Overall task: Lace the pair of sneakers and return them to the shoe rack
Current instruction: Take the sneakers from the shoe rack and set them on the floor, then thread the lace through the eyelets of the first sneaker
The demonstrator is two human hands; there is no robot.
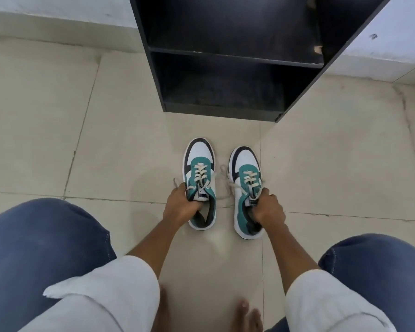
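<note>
Tiled floor (58, 140) holds two sneakers (200, 183) at centre, below the dark rack (225, 56). Left hand (180, 204) grips the left collar, right hand (268, 207) the right collar.

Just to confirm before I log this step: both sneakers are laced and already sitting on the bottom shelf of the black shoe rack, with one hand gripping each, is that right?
Not quite. The head view shows both sneakers on the tiled floor in front of the black shoe rack, not on its bottom shelf. The rest holds: the left hand grips the left sneaker, the right hand grips the right sneaker, and both are laced.
</note>
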